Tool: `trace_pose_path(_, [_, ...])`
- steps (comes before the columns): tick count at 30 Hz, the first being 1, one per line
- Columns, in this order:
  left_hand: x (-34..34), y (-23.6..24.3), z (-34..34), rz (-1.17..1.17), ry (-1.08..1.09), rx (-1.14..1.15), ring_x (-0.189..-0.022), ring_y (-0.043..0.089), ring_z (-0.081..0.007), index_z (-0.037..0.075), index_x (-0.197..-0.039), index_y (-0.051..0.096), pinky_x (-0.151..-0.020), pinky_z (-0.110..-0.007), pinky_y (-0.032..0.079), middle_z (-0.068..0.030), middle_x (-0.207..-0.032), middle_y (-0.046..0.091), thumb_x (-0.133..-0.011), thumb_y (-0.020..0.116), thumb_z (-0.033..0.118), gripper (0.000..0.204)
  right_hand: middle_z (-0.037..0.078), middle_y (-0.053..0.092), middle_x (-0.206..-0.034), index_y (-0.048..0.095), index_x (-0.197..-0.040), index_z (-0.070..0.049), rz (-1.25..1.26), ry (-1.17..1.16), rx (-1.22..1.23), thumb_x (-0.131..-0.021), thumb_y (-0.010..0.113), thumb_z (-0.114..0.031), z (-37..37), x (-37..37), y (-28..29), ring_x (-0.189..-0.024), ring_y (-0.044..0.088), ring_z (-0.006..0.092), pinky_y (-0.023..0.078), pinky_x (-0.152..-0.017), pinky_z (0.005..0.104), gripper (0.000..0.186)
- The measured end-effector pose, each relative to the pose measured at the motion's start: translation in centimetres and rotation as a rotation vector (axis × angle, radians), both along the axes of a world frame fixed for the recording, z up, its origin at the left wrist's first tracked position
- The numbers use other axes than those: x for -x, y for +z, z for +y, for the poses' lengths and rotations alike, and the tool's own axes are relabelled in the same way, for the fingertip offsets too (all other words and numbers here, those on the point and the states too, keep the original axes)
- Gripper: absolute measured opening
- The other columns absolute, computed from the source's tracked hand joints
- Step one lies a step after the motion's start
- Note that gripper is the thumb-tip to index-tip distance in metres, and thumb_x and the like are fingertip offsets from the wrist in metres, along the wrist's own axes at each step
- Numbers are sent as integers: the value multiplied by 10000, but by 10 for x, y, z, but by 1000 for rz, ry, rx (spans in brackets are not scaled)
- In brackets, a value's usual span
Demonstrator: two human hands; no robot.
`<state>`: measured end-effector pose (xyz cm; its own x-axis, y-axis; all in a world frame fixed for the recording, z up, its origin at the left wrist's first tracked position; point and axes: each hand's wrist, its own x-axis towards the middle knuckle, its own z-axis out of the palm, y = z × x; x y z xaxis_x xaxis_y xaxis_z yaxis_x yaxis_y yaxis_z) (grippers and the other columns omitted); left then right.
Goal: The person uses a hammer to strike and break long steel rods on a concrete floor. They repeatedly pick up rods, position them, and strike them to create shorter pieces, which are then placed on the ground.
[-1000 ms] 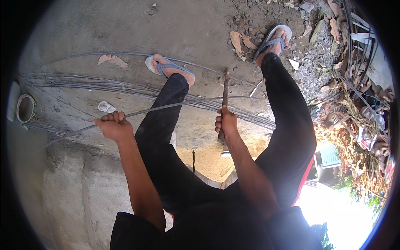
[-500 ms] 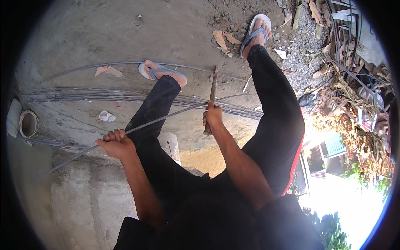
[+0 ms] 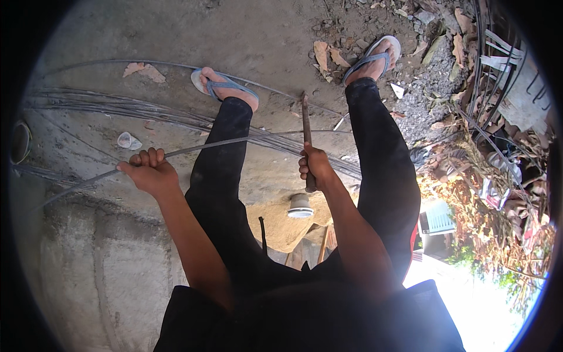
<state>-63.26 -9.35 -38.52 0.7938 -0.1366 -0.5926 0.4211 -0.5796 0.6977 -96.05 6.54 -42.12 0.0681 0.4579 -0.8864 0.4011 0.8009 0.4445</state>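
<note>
My left hand [image 3: 151,171] is closed round a long thin grey metal rod [image 3: 226,142], which runs from the lower left across my left shin. Near its other end the rod meets a rusty brown metal bar [image 3: 306,120]. That bar stands out from my right hand [image 3: 315,165], whose fingers wrap its lower part. Whether the rod passes over the bar or is caught by it, I cannot tell. Beneath, a bundle of similar rods [image 3: 117,101] lies on the ground, passing under my legs.
A single curved rod [image 3: 176,63] lies by my left sandal [image 3: 226,87]; my right sandal [image 3: 375,58] is farther right. A crumpled white cup [image 3: 127,141] sits near the bundle. Dry leaves, wires and rubbish [image 3: 498,158] pile up on the right. A concrete block [image 3: 129,258] stands lower left.
My left hand has moved left and away from my knee, and the rod lies flatter, with a slight bend. The bar has stayed in my right hand. The whole view has shifted a little.
</note>
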Motion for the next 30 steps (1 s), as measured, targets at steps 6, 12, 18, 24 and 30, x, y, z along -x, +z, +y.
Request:
trace_pose_path(6, [-2,-2,-11,30,45,30,-571,196,-149,147,-721,287,-539,-313,235,14,-630,197,-1095,344,532,540,-25,441,-700,532,-1048,-97,15,-900,25,-1076,493,-416,21,-11,24,-504,389,74,324,-412,226,322])
trace_pose_path(12, [4,6,-28,-6,-6,13,-549,187,-128,163,-690,256,-506,-295,222,25,-610,183,-1094,441,409,508,-34,395,-675,506,-992,-92,126,-821,-63,-1084,482,-399,-24,-19,14,-482,351,60,269,-365,219,322])
trace_pose_path(18, [14,17,-47,-100,-3,-12,-531,165,-110,175,-671,231,-468,-292,218,32,-602,169,-1065,481,275,477,-34,330,-669,454,-996,-81,224,-504,-90,-1089,457,-403,-34,-59,8,-479,303,63,230,-378,223,334])
trace_pose_path(24, [3,28,-31,-67,33,49,-517,163,-103,183,-659,245,-462,-281,200,33,-583,151,-1051,482,239,462,-38,326,-666,449,-938,-102,223,-416,-94,-1090,445,-414,-32,-74,6,-492,305,71,231,-389,236,347])
trace_pose_path(30, [1,52,-13,7,65,99,-521,182,-104,180,-659,253,-481,-285,202,31,-579,166,-1043,500,259,464,-49,311,-649,443,-933,-118,175,-372,-55,-1085,452,-429,-7,-79,9,-482,287,67,222,-384,232,346])
